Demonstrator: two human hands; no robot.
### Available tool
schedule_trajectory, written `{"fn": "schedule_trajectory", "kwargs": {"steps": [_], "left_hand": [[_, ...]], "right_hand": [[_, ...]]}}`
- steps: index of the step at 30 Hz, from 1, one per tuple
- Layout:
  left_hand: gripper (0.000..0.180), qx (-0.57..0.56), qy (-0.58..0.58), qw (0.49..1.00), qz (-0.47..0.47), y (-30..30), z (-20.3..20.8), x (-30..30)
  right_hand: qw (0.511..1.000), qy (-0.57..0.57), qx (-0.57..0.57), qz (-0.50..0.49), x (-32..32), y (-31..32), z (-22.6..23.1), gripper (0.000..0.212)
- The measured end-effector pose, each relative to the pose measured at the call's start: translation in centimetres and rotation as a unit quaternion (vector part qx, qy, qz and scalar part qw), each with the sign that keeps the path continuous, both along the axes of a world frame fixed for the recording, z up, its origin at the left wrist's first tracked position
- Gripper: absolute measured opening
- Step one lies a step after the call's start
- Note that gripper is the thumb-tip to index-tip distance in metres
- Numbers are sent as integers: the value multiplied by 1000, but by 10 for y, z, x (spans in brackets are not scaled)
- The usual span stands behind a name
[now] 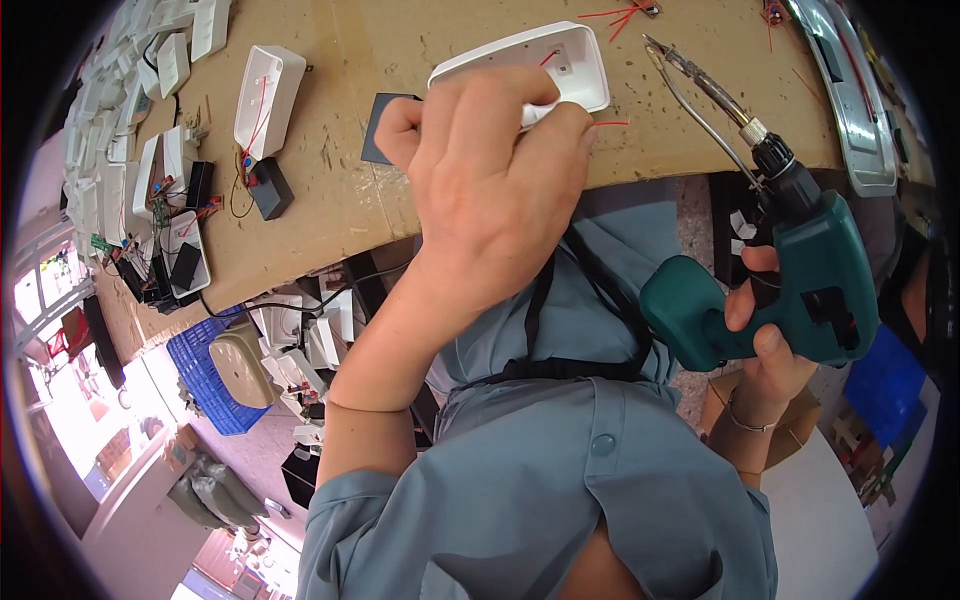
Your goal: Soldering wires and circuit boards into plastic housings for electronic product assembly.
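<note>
Head view – the only one we have. The white plastic housing sits directly ahead of our left hand, open side up, part of its near side hidden by our fingers. A red wire sticks out just past the left thumb; a dark grey box is by the little finger. Our right hand is wrapped round the handle of a green soldering gun. Its iron tip and thin feed tube point forward and inward, past the housing's right end, well apart from the left fingers. Can't tell if the trigger is pressed.

To do this well, we'd brace the housing with our outer left fingers and seat the wire before any heat. Best to bring the tip in from the right, shaft clear of thumb and plastic wall – both would likely suffer on contact. Warm wire and contact together, feed sparingly, keep the wire still while it sets.

Pose: left forearm slants up and inward, back of hand to camera, fingers curled down, thumb and forefinger close together. Reads as a pinch, but the fingertips are partly masked; can't tell what's between them. Right forearm is beside the torso, wrist lower than the left one, gun tilted inward. We'd want that elbow tucked for a steadier tip.
</note>
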State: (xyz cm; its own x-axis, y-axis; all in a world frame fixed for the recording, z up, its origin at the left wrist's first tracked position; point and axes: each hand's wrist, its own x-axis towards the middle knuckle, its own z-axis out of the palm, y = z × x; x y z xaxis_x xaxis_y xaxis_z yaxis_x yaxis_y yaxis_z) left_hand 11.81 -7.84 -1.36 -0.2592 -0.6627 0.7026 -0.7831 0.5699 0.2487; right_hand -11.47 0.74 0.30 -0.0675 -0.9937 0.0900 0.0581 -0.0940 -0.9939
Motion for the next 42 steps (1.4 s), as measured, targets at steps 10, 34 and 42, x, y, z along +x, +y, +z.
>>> {"fn": "schedule_trajectory", "kwargs": {"steps": [10, 34, 42], "left_hand": [[11, 1, 12, 1000, 5, -5, 6, 8], [8, -13, -34, 998, 60, -9, 4, 10], [7, 65, -66, 993, 72, -13, 11, -3]], "right_hand": [[1000, 9, 15, 5, 1, 5, 4, 65], [998, 20, 54, 4, 9, 15, 5, 65], [996, 20, 83, 10, 20, 20, -1, 63]]}}
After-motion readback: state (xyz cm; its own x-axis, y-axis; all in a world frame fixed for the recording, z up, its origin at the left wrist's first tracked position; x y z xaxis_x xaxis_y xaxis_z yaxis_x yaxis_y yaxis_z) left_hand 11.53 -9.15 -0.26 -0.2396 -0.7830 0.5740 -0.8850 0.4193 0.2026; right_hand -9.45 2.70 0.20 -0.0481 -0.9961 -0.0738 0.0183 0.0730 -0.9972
